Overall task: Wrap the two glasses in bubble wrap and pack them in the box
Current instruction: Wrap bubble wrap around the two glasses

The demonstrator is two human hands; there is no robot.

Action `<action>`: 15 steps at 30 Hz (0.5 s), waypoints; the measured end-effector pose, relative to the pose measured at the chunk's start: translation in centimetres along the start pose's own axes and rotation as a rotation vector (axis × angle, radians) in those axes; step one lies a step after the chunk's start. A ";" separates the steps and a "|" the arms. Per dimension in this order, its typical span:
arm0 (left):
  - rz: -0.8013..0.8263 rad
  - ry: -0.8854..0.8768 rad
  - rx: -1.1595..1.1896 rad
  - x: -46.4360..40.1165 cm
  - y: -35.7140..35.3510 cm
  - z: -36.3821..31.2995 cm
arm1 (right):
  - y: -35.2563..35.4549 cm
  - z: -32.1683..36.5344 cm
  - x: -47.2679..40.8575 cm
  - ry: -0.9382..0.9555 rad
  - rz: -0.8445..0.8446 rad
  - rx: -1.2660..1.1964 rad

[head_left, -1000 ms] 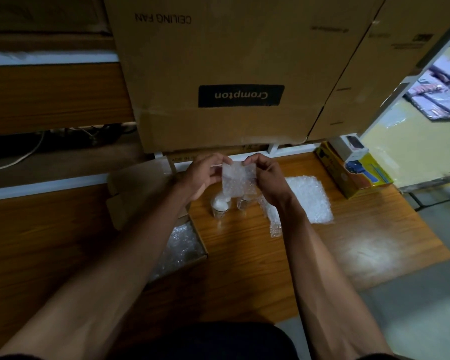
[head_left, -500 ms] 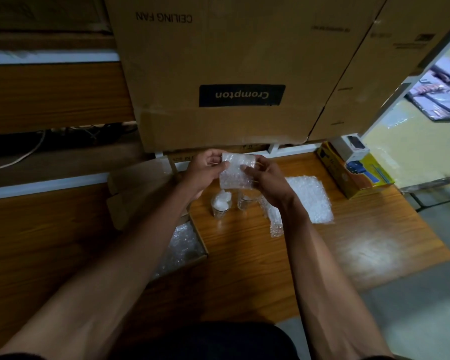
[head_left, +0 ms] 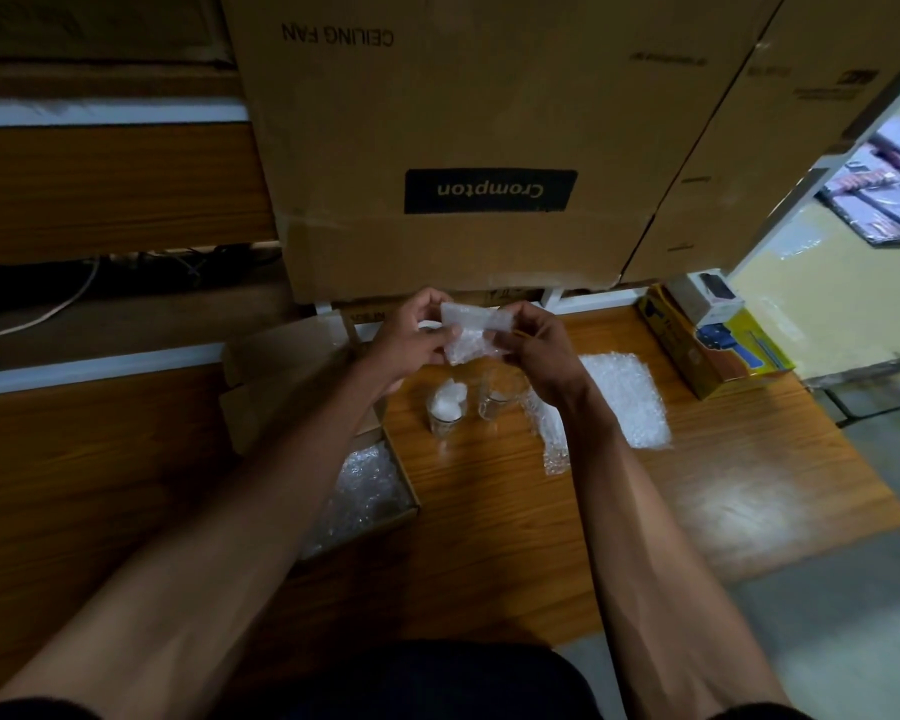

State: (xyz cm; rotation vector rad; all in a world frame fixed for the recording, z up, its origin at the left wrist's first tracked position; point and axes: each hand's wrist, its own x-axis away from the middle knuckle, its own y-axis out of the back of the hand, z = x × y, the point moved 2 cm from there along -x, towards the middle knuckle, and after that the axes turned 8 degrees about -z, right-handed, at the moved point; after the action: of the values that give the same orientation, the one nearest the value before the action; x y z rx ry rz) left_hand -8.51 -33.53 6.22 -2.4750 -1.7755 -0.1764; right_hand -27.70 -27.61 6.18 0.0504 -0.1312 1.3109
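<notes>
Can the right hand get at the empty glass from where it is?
Probably yes, once freed: the right hand hangs just above the empty glass with nothing between, but its fingers pinch a small bubble wrap piece shared with the left hand.

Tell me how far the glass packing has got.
Done: the open box is lined with bubble wrap, and the left glass holds a white wad. In hand: the left hand and right hand hold a small bubble wrap piece above the right glass, which looks unfilled. Left: wrap both glasses, with sheets lying ready, and box them.
</notes>
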 end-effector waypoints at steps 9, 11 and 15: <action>-0.002 -0.021 -0.016 0.1 0.1 0.5 | 0.3 0.0 0.2 -0.162 -0.019 -0.198; -0.009 -0.010 -0.004 0.0 -0.1 0.8 | 0.2 -0.3 0.2 -0.158 -0.006 -0.182; 0.001 0.054 0.054 -0.2 -0.4 1.3 | 0.5 -0.9 0.1 -0.101 -0.052 -0.016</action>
State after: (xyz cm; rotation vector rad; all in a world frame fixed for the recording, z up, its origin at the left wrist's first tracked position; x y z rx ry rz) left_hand -8.90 -33.42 4.91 -2.4101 -1.7348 -0.1903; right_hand -28.12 -27.28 5.26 0.1065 -0.2251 1.2555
